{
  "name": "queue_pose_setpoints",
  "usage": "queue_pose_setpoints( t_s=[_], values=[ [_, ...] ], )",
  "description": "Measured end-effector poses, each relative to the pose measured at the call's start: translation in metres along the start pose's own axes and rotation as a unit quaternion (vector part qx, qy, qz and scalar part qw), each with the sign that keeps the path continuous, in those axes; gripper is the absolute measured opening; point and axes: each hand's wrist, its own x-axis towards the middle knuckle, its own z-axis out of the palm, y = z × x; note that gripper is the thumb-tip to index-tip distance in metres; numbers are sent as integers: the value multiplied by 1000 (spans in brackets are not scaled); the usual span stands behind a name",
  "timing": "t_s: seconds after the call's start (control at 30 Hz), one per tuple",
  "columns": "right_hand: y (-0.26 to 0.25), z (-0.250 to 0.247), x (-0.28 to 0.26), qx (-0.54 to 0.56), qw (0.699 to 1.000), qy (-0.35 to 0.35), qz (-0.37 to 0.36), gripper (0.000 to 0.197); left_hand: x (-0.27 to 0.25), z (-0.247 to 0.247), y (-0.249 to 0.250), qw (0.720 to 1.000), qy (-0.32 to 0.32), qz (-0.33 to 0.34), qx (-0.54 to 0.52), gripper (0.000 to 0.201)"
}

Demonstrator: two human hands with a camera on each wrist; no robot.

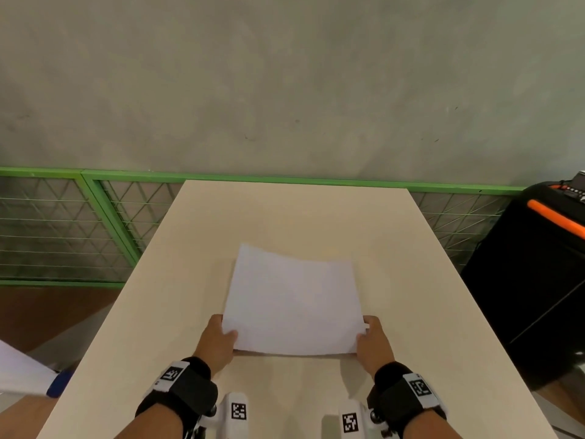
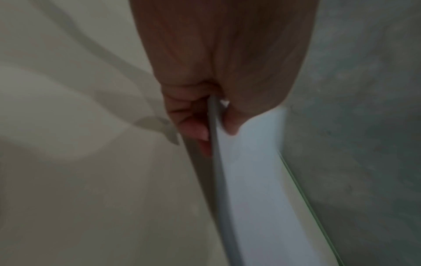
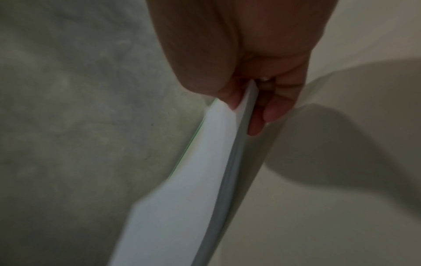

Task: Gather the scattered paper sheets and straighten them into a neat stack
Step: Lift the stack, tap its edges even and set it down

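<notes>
A bundle of white paper sheets (image 1: 294, 302) is held up over the beige table (image 1: 395, 248), its far edge bowed. My left hand (image 1: 218, 337) pinches the near left corner, thumb on top and fingers beneath. My right hand (image 1: 373, 339) pinches the near right corner the same way. In the left wrist view the paper sheets (image 2: 255, 180) run edge-on from my left hand (image 2: 212, 124). The right wrist view shows the paper sheets (image 3: 193, 180) edge-on, my right hand (image 3: 248, 106) gripping them with the thumb on top.
A green wire-mesh fence (image 1: 95, 217) runs behind the table below a grey wall. A black case with an orange strip (image 1: 538, 280) stands to the right. Something white and blue (image 1: 28, 375) lies off the table's left edge.
</notes>
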Motion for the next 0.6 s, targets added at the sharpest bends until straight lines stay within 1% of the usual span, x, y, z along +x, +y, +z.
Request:
queue_pose_setpoints(
  t_s=[0.07,0.1,0.3,0.4,0.47,0.6],
  values=[
    [-3,4,4,-4,1000,-18,20,43,4,2,2,999,-4,-40,-15,38],
    [-4,5,6,-6,999,-19,25,42,4,3,2,999,-2,-44,-21,40],
    [-6,3,13,-6,999,-23,44,44,6,5,3,1000,-1,-22,-15,57],
    [-4,2,16,-11,998,-35,57,46,5,4,5,1000,-1,-22,7,58],
    [-4,0,18,-36,997,-40,49,45,4,2,6,999,-3,-21,24,56],
    [-9,-8,17,-120,991,-50,20,34,-1,-2,7,999,11,-27,45,53]
  ],
)
